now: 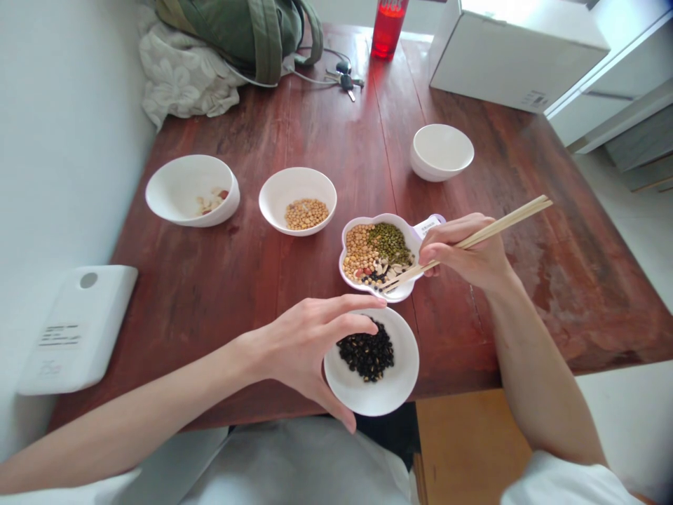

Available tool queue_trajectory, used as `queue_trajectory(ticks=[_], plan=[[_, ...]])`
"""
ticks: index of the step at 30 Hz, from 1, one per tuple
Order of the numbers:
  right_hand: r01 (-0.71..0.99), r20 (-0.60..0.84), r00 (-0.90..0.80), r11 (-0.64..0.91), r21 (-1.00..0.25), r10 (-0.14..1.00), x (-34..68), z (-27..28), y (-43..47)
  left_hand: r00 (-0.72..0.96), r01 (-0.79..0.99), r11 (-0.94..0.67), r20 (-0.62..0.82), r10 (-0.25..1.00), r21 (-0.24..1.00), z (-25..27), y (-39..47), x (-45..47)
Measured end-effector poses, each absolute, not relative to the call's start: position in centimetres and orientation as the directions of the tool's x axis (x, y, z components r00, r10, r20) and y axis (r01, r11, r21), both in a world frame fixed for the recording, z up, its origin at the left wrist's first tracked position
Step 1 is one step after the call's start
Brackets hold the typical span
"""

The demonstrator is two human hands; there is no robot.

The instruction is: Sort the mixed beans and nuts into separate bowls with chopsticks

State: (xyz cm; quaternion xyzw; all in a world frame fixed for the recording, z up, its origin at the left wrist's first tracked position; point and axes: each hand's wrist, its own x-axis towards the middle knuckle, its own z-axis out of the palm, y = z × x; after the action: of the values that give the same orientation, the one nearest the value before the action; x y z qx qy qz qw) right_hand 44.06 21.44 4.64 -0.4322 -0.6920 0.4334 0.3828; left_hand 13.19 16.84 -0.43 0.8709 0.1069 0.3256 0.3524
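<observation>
My left hand (315,333) grips the rim of a white bowl (336,382) of black beans (371,354) at the table's front edge, thumb on the near side and fingers across the far side. In my right hand (470,249) is a pair of chopsticks (510,216), their tips down in a flower-shaped dish (344,235) just beyond the bowl. That dish holds yellow soybeans (360,245), green mung beans (392,242), some black beans and pale, flat seeds (392,270). Whether the tips pinch a bean is too small to tell.
Farther back stand a bowl of soybeans (268,196), a bowl with a few nuts (162,193) and a third white bowl (442,151). A white device (84,330) lies left. Behind are a green bag (236,35), keys (347,83), a red bottle (389,31) and a white box (505,59).
</observation>
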Motion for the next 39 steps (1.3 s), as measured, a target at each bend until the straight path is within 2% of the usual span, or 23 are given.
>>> queue_trajectory(ticks=[15, 30, 39], plan=[[0.221, 0.116, -0.345, 0.201, -0.954, 0.931, 44.10, 4.59, 21.67, 0.760, 0.005, -0.771, 0.499, 0.417, 0.637, -0.17, 17.14, 12.92], [0.244, 0.091, -0.351, 0.185, -0.952, 0.932, 44.03, 4.92, 21.90, 0.771, -0.007, -0.766, 0.492, 0.406, 0.643, -0.38, 17.25, 12.91], [0.193, 0.106, -0.329, 0.177, -0.965, 0.938, 44.02, 4.43, 21.89, 0.781, -0.020, -0.752, 0.480, 0.400, 0.659, -0.54, 17.19, 12.75]])
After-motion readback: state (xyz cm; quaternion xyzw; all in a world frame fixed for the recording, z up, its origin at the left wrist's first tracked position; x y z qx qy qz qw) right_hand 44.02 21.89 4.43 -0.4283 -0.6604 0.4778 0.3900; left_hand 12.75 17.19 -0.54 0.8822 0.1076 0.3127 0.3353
